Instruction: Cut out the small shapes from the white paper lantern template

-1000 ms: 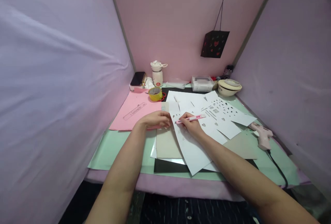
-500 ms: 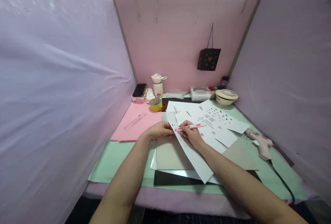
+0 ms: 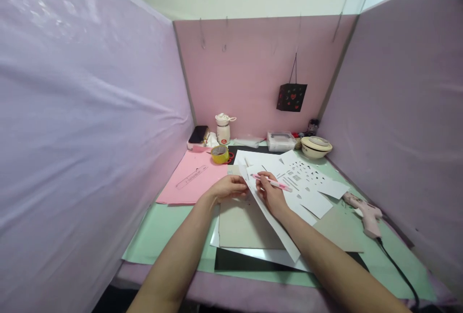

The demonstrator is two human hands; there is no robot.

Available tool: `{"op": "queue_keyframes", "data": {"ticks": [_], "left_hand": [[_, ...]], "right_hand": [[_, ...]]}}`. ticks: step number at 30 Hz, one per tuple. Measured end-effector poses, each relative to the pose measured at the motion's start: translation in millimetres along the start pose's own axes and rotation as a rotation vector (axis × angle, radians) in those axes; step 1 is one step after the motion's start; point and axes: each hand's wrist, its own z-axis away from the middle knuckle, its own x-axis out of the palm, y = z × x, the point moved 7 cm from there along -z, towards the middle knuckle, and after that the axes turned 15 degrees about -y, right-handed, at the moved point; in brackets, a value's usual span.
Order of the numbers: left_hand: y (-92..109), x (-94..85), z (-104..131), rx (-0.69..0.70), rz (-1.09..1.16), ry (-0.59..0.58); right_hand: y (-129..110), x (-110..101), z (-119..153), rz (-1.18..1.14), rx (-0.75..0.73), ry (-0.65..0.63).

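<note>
My left hand [image 3: 230, 187] pinches the left edge of a white paper sheet [image 3: 277, 226], which stands tilted up off the work surface. In my right hand [image 3: 272, 197] is a slim pink-and-white pen-shaped tool [image 3: 277, 183], held between thumb and fingers beside the raised sheet. Whether it is a pen or a craft knife I cannot tell. Beneath the sheet lies a grey-beige board [image 3: 240, 226]. Other white sheets [image 3: 314, 202] spread behind my right hand, with small cut-out or dark shapes on them.
A pink sheet [image 3: 173, 192] with a ruler [image 3: 191, 177] lies left. Yellow tape [image 3: 219, 155] and red-handled scissors [image 3: 230, 157] sit behind it. Along the back are a bottle [image 3: 223, 132], a clear box [image 3: 280, 142] and a bowl [image 3: 316, 149]. A corded glue gun [image 3: 369, 214] lies right.
The white sheet has been tipped up more steeply, showing more of the board below. The pen-shaped tool has swung, its right end now lower. The camera view has tilted up.
</note>
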Motion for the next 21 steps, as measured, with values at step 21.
{"op": "queue_keyframes", "data": {"ticks": [21], "left_hand": [[7.9, 20.1, -4.5, 0.155, -0.060, 0.310]], "right_hand": [[-30.3, 1.3, 6.7, 0.378, -0.022, -0.188]]}}
